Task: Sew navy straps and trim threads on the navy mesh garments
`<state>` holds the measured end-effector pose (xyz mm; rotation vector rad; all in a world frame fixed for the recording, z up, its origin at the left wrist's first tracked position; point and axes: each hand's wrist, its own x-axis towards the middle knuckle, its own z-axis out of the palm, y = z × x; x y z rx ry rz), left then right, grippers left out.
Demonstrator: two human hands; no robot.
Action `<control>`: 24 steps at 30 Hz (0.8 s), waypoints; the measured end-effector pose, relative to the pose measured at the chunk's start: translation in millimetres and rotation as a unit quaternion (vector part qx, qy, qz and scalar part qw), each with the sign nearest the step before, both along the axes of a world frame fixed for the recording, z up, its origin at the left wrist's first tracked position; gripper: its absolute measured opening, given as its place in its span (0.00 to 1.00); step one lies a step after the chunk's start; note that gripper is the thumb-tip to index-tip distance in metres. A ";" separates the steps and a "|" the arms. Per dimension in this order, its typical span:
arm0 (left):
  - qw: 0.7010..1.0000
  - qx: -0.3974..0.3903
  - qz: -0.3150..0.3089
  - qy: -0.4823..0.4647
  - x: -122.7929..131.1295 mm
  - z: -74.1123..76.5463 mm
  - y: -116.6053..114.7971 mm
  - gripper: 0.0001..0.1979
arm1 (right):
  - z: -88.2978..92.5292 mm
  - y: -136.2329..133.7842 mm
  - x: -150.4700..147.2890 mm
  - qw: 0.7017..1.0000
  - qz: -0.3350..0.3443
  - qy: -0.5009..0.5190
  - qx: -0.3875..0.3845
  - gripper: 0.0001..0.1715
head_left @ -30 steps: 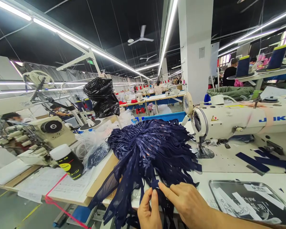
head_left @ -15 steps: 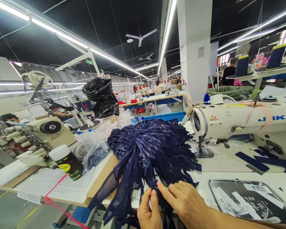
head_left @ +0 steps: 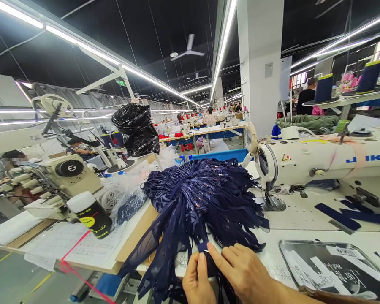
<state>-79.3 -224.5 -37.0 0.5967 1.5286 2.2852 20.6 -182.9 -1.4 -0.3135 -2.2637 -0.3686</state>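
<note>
A big heap of navy fabric strips (head_left: 190, 192), gathered at its middle, lies on the sewing table, and its loose ends hang over the front edge. Just in front of it, my left hand (head_left: 198, 280) pinches a small navy fabric piece (head_left: 203, 246) between thumb and finger. My right hand (head_left: 243, 268) grips the same piece from the right, index finger pressed at its edge near the left thumb. A thin pale sliver shows by the fingertips, too small to name. The other fingers of both hands are curled, and what lies under them is hidden.
A white sewing machine (head_left: 307, 160) stands right of the heap. In front of it lie navy fabric scraps (head_left: 337, 216) and a metal tray (head_left: 281, 250) with paper slips. At left are a black bottle with white cap (head_left: 93, 217), papers (head_left: 63, 242) and another machine (head_left: 71, 171).
The view has shifted slightly. Both hands keep their pinch on the navy piece, and a pale sliver now shows at the fingertips. A brown edge has appeared by the right forearm.
</note>
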 end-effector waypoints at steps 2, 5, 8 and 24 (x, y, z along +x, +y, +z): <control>1.000 0.017 0.012 -0.024 4.0 0.9 0.6 0.19 | -4.8 -0.6 -3.0 0.999 0.007 0.029 -0.013 0.24; 0.996 0.042 0.027 -0.069 9.3 0.8 1.3 0.19 | -11.9 -2.5 -7.9 0.996 0.015 0.076 -0.035 0.23; 0.995 0.047 0.035 -0.080 10.5 0.3 1.4 0.19 | -15.6 -3.8 -11.0 0.993 0.019 0.105 -0.058 0.22; 0.996 -0.021 -0.035 0.076 -4.0 5.2 -9.7 0.21 | 14.5 8.3 9.5 0.646 0.144 0.378 -0.648 0.19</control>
